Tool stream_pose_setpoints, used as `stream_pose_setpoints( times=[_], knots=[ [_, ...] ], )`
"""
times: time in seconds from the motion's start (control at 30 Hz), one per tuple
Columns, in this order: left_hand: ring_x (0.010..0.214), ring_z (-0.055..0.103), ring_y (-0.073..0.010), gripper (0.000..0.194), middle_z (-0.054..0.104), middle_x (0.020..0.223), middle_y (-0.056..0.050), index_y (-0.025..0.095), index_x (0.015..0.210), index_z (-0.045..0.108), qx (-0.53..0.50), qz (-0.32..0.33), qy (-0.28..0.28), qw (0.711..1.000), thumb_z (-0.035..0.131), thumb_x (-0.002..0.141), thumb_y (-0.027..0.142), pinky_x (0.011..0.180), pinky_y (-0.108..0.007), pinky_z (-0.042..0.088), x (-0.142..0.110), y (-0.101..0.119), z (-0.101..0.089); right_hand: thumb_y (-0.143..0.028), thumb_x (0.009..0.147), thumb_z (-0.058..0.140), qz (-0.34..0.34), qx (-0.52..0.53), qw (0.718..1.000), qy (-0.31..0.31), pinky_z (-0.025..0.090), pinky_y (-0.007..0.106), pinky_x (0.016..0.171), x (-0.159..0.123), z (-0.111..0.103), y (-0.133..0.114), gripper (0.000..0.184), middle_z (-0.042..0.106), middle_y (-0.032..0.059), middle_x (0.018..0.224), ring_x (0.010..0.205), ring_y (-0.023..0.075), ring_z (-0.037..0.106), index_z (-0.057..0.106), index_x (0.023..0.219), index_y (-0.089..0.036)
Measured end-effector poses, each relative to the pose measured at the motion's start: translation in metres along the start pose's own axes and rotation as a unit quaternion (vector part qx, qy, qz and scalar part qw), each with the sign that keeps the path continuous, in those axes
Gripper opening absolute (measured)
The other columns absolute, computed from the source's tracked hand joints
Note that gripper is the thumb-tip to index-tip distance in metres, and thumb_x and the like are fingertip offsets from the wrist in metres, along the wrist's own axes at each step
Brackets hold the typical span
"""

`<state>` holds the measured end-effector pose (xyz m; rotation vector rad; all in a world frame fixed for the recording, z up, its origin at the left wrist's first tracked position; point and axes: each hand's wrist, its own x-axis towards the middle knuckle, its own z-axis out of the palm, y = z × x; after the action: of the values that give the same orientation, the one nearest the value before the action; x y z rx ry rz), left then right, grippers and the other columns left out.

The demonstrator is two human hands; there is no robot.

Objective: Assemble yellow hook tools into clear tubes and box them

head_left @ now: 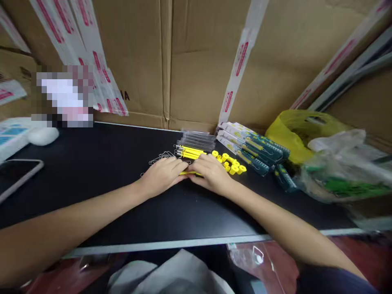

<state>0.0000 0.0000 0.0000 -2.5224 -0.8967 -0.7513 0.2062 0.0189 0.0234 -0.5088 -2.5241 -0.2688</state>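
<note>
My left hand (162, 174) and my right hand (210, 173) meet at the middle of the black table (107, 163), fingers curled together round a thin yellow stick-like tool (190, 173). Just behind them lies a bundle of similar yellow tools with metal tips (190, 152). Thin wire loops (162, 156) lie beside my left hand. Several small yellow caps (231, 162) are scattered right of my right hand. Clear plastic tubes (199, 140) lie further back.
Green-and-white retail packs (254, 147) are stacked at the right, next to a yellow plastic bag (294, 130) and clear bags (343, 167). A phone (15, 173) and a white object (43, 135) lie at the left. Cardboard boxes (183, 61) wall the back.
</note>
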Motion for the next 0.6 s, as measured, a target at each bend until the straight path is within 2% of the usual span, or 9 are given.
stream_pose_setpoints(
  times=[0.13,0.33,0.43,0.53,0.6],
  knots=[
    [0.068,0.059,-0.0176,0.028,0.062,0.073,-0.002,0.016,0.084,0.057,-0.019,0.009,-0.007,1.0,0.037,0.1,0.028,0.065,-0.029,0.04,-0.003,-0.002,0.0,-0.027,0.09,0.061,0.038,0.045,0.998,0.0,0.038,0.029,0.067,-0.009,0.0,0.007,0.009,0.069,0.0021,0.078,0.072,0.0164,0.053,0.063,0.087,-0.018],
    [0.074,0.06,-0.0197,0.022,0.066,0.08,-0.002,0.016,0.107,0.059,-0.018,0.016,-0.038,0.999,0.039,0.099,0.021,0.067,-0.032,0.042,-0.005,0.003,-0.003,-0.027,0.087,0.066,0.087,0.098,0.991,0.011,0.039,0.027,0.062,-0.037,-0.012,0.021,0.01,0.06,0.0005,0.064,0.064,0.0148,0.051,0.065,0.084,-0.018],
    [0.074,0.061,-0.0203,0.024,0.066,0.083,-0.004,0.015,0.105,0.06,-0.023,0.013,-0.063,0.998,0.038,0.097,0.016,0.067,-0.033,0.043,-0.007,0.006,-0.003,-0.028,0.085,0.069,0.088,0.125,0.988,-0.002,0.039,0.028,0.062,-0.042,-0.019,0.024,0.011,0.06,0.0002,0.063,0.063,0.0149,0.052,0.065,0.083,-0.018],
    [0.076,0.064,-0.0206,0.025,0.068,0.085,-0.006,0.014,0.1,0.06,-0.041,-0.015,-0.074,0.996,0.036,0.096,0.015,0.068,-0.033,0.045,-0.008,0.006,-0.003,-0.031,0.086,0.068,0.09,0.129,0.988,-0.01,0.04,0.029,0.064,-0.041,-0.025,0.028,0.013,0.062,0.0015,0.066,0.065,0.0159,0.052,0.066,0.086,-0.019],
    [0.076,0.066,-0.0201,0.023,0.069,0.085,-0.005,0.015,0.1,0.059,-0.057,-0.046,-0.079,0.994,0.037,0.097,0.019,0.068,-0.032,0.046,-0.009,0.005,-0.004,-0.029,0.09,0.061,0.138,0.106,0.985,0.011,0.041,0.03,0.066,-0.041,-0.029,0.034,0.012,0.063,0.0025,0.07,0.067,0.0161,0.053,0.065,0.089,-0.018]
  ],
)
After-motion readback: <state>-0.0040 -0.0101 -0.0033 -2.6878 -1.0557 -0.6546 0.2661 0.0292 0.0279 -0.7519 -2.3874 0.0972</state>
